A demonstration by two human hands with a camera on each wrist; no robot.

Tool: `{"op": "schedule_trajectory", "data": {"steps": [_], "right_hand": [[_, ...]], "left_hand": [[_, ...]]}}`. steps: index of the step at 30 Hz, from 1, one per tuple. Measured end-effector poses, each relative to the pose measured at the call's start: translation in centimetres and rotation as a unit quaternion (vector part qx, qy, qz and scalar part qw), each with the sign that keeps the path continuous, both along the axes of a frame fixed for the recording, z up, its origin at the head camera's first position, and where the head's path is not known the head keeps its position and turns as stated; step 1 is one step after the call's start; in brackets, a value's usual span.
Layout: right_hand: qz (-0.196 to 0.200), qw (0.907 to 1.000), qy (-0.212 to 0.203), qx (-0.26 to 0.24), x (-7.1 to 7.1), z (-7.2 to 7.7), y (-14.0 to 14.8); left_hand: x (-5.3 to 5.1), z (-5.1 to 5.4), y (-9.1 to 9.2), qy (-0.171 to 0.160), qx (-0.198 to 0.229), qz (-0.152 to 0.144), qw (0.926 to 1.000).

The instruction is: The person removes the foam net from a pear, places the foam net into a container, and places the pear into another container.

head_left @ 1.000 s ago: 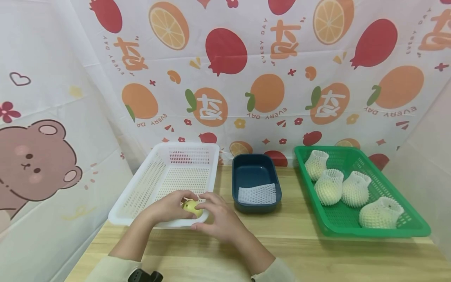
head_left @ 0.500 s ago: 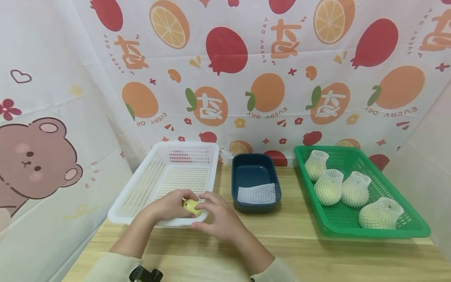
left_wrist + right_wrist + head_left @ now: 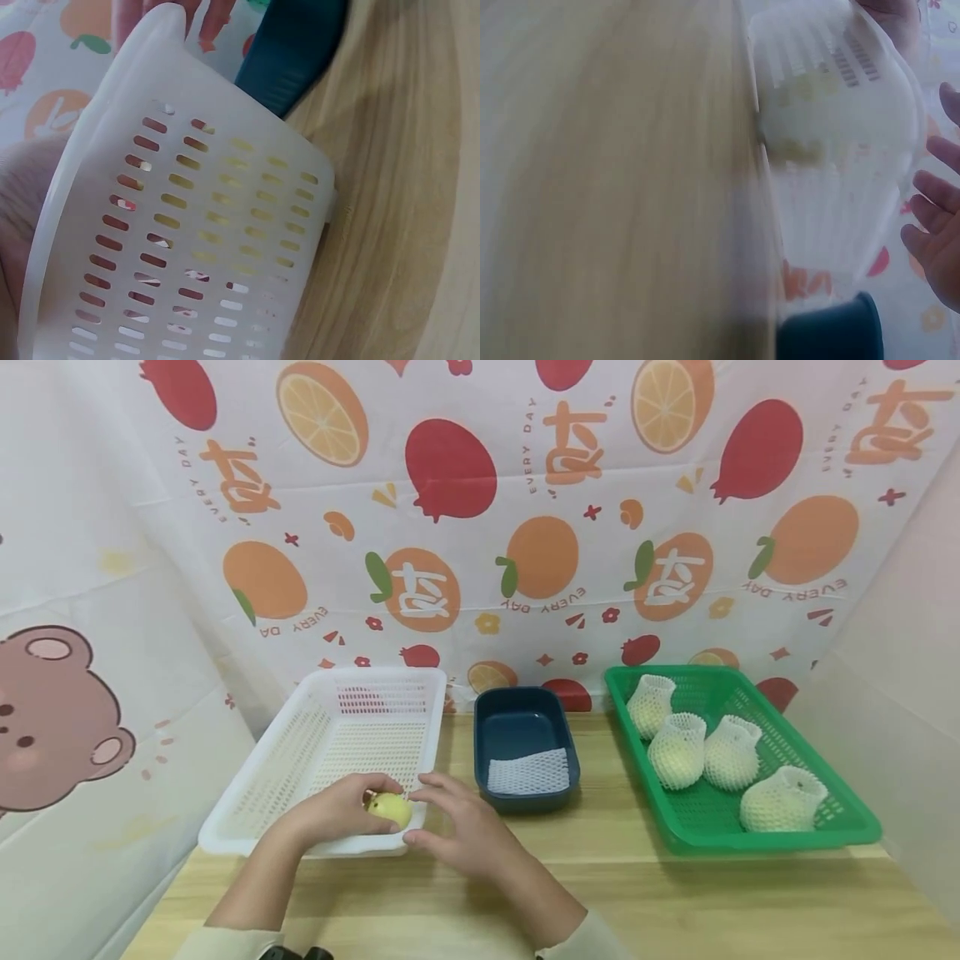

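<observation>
Worktop (image 3: 540, 902), one: pale wood grain, carrying all below.

Green basket (image 3: 720, 844), one: perforated, at the right; holds four fruits in nets.

White basket (image 3: 360, 844), one: perforated, at the left. Yellow shows through its slots in both wrist views; whether one fruit or more cannot be told.

Navy tub (image 3: 517, 735), one: between the baskets.

Left grip (image 3: 341, 810), bare hand: curled about the yellow fruit, thumb on the near side, fingers on the far side.

Right grip (image 3: 468, 827), bare hand: fingers spread, pinching nothing, beside the fruit; contact at the fingertips cannot be told.

Net-sleeved fruits (image 3: 677, 752), four: lying in the green basket, sleeve necks gathered loosely.

Foam net sleeve (image 3: 528, 772), white: flat in the navy tub; presumably very light, soft and stretchy.

Yellow fruit (image 3: 392, 811), one: at the near right corner of the white basket, small dark mark at its left end. Judged light enough for one hand, firm, smooth-skinned, somewhat slippery, liable to bruise. Best held round its widest girth, thumb opposing fingers, with even, gentle pressure; the right-hand side is uncovered for a second hold.
</observation>
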State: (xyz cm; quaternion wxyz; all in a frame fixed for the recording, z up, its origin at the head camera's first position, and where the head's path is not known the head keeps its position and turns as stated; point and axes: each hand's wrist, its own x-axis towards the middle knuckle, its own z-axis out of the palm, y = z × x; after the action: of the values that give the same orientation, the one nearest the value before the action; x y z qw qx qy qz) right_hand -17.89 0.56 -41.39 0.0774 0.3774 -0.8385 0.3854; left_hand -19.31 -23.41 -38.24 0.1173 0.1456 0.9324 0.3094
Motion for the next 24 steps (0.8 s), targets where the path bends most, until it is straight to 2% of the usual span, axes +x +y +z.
{"op": "schedule_trajectory", "data": {"steps": [6,10,13,16,20,22,24], "right_hand": [[-0.033,0.9993,-0.007,-0.013,-0.3,0.5,3.5],[-0.073,0.9970,-0.007,-0.021,-0.6,1.0,6.8],[-0.117,0.9928,0.002,-0.027,-0.9,1.4,9.5],[-0.154,0.9871,0.026,-0.036,-1.4,2.0,12.2],[-0.192,0.9782,0.068,-0.040,-2.0,2.5,15.6],[-0.216,0.9730,0.073,-0.037,-2.1,2.8,17.2],[-0.243,0.9667,0.072,-0.033,-2.1,3.1,18.9]], "left_hand": [[0.3,0.9,0.2,0.001,0.014,0.013,0.9998],[0.9,2.1,0.7,0.039,0.018,0.024,0.9988],[1.3,2.9,1.9,0.088,0.021,0.036,0.9952],[1.5,3.2,3.8,0.167,0.044,0.045,0.9839],[1.9,2.9,7.1,0.274,0.088,0.045,0.9566],[2.0,2.5,9.0,0.300,0.107,0.031,0.9472],[2.0,2.0,10.9,0.308,0.121,0.010,0.9435]]}}
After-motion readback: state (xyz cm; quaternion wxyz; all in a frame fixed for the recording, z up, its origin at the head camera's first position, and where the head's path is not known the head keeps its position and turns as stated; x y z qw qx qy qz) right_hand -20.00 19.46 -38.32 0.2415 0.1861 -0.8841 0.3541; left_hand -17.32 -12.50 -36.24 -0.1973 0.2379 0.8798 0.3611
